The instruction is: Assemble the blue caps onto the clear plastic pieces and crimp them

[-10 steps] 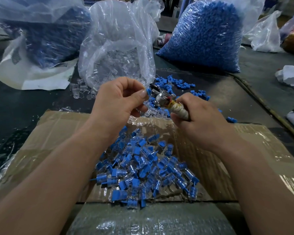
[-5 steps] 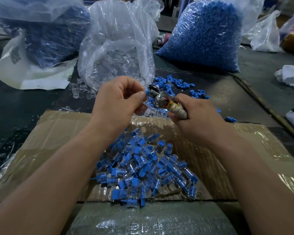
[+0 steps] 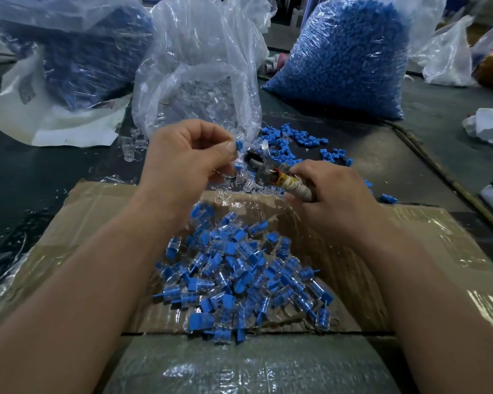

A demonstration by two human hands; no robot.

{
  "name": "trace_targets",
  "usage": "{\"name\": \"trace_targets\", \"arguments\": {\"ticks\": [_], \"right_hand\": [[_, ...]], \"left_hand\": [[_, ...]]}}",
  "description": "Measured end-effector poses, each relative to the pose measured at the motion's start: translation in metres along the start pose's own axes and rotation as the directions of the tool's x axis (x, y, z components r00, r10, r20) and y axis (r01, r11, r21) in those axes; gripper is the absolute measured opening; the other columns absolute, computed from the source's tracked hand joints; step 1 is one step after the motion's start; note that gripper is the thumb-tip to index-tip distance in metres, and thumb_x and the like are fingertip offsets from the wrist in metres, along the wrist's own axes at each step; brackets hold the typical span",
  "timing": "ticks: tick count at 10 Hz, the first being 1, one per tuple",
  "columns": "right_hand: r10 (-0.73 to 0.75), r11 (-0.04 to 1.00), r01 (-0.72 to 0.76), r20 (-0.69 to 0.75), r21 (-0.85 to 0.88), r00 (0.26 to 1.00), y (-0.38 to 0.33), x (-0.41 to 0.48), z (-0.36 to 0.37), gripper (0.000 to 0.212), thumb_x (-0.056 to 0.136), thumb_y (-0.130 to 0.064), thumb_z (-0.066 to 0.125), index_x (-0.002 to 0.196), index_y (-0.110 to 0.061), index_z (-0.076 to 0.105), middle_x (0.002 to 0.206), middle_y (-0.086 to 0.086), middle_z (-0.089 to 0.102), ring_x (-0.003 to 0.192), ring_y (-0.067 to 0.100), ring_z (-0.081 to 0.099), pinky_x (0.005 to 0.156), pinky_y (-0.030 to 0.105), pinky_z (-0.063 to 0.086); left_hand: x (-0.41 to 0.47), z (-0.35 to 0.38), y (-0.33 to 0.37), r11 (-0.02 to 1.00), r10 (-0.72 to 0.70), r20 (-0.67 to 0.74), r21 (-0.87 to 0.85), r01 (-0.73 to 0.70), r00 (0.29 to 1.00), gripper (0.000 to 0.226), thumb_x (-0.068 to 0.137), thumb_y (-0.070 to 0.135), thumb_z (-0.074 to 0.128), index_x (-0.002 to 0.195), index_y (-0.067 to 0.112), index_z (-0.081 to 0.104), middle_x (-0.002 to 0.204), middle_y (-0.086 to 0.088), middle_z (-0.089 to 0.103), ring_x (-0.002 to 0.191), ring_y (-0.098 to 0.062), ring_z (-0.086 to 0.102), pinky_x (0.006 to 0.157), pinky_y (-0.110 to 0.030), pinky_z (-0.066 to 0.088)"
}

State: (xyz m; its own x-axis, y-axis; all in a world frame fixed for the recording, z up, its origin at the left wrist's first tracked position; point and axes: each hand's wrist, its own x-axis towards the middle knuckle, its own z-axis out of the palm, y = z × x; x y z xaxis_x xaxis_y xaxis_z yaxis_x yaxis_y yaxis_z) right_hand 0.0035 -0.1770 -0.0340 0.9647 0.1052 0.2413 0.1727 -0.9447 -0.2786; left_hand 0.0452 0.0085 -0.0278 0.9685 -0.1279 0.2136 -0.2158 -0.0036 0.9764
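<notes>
1. A blue-capped clear piece (image 3: pixel 238 156) is pinched between the thumb and fingers of the left hand (image 3: pixel 187 160), above the far edge of the cardboard box (image 3: pixel 427 251).
2. A crimping tool (image 3: pixel 264 170) with a taped handle is gripped in the clenched fingers of the right hand (image 3: pixel 335 200), its metal head just beside the held piece.
3. A pile of assembled pieces (image 3: pixel 239 275) is heaped inside the box.
4. Loose blue caps (image 3: pixel 289 139) are scattered on the tabletop (image 3: pixel 382 155) past the box's far edge, before an opened bag of clear pieces (image 3: pixel 199 81).
</notes>
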Motion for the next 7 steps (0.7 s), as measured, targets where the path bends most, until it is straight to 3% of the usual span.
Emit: {"name": "trace_targets", "arguments": {"ticks": [1, 2, 4, 5, 6, 7], "right_hand": [[-0.01, 1.0, 0.011, 0.071, -0.011, 0.997, 0.002, -0.001, 0.0, 0.02, 0.081, -0.033, 0.065, 0.094, -0.018, 0.062, 0.084, -0.007, 0.057, 0.073, 0.01, 0.047, 0.058, 0.023, 0.029], [0.012, 0.999, -0.017, 0.152, 0.028, 0.988, 0.002, 0.0, 0.001, 0.034, 0.069, -0.054, 0.063, 0.088, -0.026, 0.063, 0.079, -0.012, 0.055, 0.071, 0.001, 0.046, 0.057, 0.023, 0.033], [0.054, 0.995, -0.033, 0.238, -0.09, 0.97, 0.001, 0.004, 0.003, 0.071, 0.049, -0.075, 0.047, 0.099, -0.027, 0.059, 0.082, -0.014, 0.045, 0.072, 0.001, 0.039, 0.058, 0.019, 0.028], [0.057, 0.998, -0.055, 0.229, -0.012, 0.972, -0.001, 0.003, 0.0, 0.082, 0.047, -0.085, 0.032, 0.1, -0.029, 0.06, 0.081, -0.02, 0.043, 0.073, -0.003, 0.039, 0.059, 0.018, 0.027], [0.07, 0.997, -0.075, 0.18, 0.023, 0.981, 0.001, 0.002, -0.002, 0.055, 0.073, -0.07, 0.038, 0.101, -0.029, 0.062, 0.096, -0.012, 0.054, 0.083, 0.003, 0.045, 0.067, 0.023, 0.032], [0.068, 0.99, -0.068, 0.009, 0.127, 0.998, -0.002, -0.001, -0.002, 0.027, 0.09, -0.041, 0.048, 0.102, -0.023, 0.064, 0.098, -0.01, 0.055, 0.089, 0.004, 0.045, 0.073, 0.023, 0.029]], "left_hand": [[0.003, -0.011, 0.003, 0.993, -0.08, 0.014, -0.089, 0.081, 0.997, 0.021, 0.078, 0.004, 0.064, 0.065, 0.02, 0.069, 0.059, 0.003, 0.067, 0.051, -0.007, 0.059, 0.045, -0.015, 0.045], [0.004, -0.014, 0.005, 0.989, -0.141, 0.13, -0.024, 0.145, 0.981, 0.022, 0.076, 0.003, 0.063, 0.062, 0.017, 0.073, 0.059, 0.0, 0.065, 0.051, -0.008, 0.052, 0.039, -0.012, 0.036], [-0.004, -0.008, 0.007, 0.97, -0.226, 0.38, 0.17, 0.172, 0.897, 0.002, 0.062, 0.013, 0.071, 0.063, 0.015, 0.072, 0.051, 0.003, 0.059, 0.041, -0.003, 0.04, 0.039, -0.012, 0.031], [-0.006, -0.007, 0.008, 0.971, -0.217, 0.42, 0.189, 0.149, 0.881, 0.015, 0.054, 0.026, 0.07, 0.063, 0.015, 0.071, 0.048, 0.006, 0.057, 0.039, 0.001, 0.041, 0.038, -0.011, 0.033], [-0.005, -0.006, 0.006, 0.985, -0.157, 0.319, 0.12, 0.125, 0.935, 0.016, 0.058, 0.031, 0.069, 0.061, 0.015, 0.069, 0.043, 0.007, 0.051, 0.036, -0.001, 0.036, 0.037, -0.01, 0.031], [-0.006, -0.002, 0.004, 0.986, 0.002, 0.141, 0.166, -0.026, 0.99, 0.017, 0.077, 0.02, 0.067, 0.063, 0.01, 0.066, 0.04, 0.009, 0.048, 0.035, -0.001, 0.034, 0.038, -0.009, 0.031]]}}
